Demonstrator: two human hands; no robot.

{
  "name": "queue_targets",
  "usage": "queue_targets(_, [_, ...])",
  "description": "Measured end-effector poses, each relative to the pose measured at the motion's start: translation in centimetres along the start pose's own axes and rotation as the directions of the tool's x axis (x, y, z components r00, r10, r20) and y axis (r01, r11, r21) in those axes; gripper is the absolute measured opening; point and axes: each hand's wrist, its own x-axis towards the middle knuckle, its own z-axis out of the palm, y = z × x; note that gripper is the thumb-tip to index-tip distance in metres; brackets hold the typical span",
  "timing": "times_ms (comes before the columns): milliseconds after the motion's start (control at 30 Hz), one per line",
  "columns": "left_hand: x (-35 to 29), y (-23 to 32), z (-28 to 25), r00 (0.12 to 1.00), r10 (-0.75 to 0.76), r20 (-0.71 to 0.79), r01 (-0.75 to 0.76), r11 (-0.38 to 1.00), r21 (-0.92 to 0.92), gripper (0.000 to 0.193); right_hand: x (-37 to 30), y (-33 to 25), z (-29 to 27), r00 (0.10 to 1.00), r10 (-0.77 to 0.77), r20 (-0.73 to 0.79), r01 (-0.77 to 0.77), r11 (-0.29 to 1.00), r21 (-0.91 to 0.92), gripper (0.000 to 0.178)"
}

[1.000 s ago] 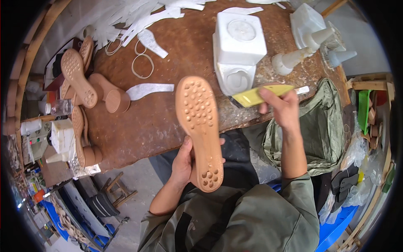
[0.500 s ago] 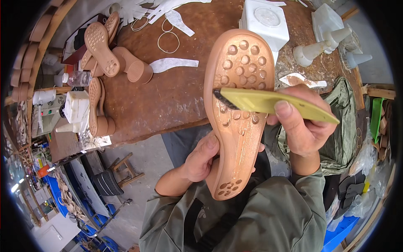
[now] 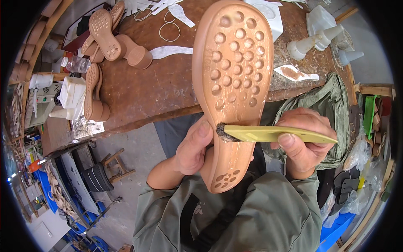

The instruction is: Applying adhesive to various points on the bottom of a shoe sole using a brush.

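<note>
A tan shoe sole [image 3: 237, 94] is held up in front of me, its dimpled inner face toward me and the wide toe end pointing away. My left hand [image 3: 193, 147] grips its left edge near the waist, thumb on the rim. Between the thumb and fingers of my right hand [image 3: 304, 140] is a brush [image 3: 268, 134] with a flat yellow-green handle. Its dark bristles touch the sole's left side at the narrow waist. Wet, shiny streaks show on the sole's surface.
More tan soles [image 3: 103, 35] lie piled on the brown worktable [image 3: 138, 88] at far left. A white container [image 3: 268, 14] stands behind the held sole. Cone-tipped bottles [image 3: 302, 47] and a white cut piece [image 3: 296, 73] lie right. Green cloth [image 3: 327, 109] drapes over the table's right edge.
The brush has moved nearer me, from the dimpled forefoot to the sole's waist. The sole has shifted slightly left and away, and looks larger. Both hands keep their holds.
</note>
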Motion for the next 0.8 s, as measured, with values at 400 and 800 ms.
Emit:
queue_targets(400, [-0.3, -0.5, -0.1, 0.985, 0.168, -0.046, -0.17, 0.985, -0.041, 0.067, -2.8, -1.3, 1.5, 0.975, -0.208, 0.072, 0.204, 0.977, 0.059, 0.019])
queue_targets(800, [-0.8, -0.3, 0.4, 0.963, 0.179, -0.2, -0.195, 0.979, -0.062, 0.063, -3.9, -2.4, 2.8, 0.934, -0.331, 0.135, 0.334, 0.943, 0.006, 0.022])
